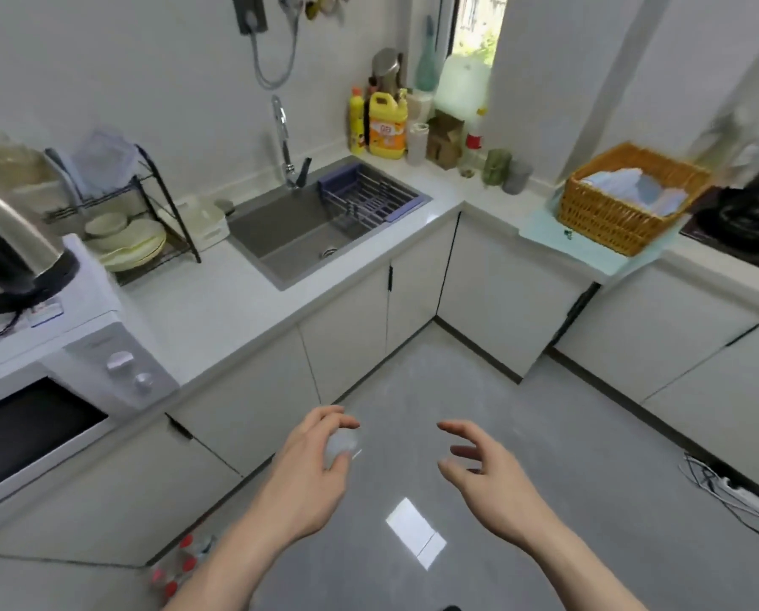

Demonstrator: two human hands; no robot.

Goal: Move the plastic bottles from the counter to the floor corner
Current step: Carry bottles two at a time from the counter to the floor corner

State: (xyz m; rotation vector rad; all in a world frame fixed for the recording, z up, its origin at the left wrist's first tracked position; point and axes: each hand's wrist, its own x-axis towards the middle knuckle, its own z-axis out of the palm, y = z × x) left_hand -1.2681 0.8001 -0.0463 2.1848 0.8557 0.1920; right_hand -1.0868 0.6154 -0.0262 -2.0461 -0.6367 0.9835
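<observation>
The grey sink [298, 231] is set in the white counter [219, 302], with a tap [286, 143] behind it and a purple draining rack [368, 196] across its right end. Left of the sink stands a black dish rack [122, 222] with plates, and further left a white microwave [51, 390]. Right of the sink, a yellow detergent jug [386, 125] stands in the corner and, further right, a wicker basket [624, 200].
</observation>
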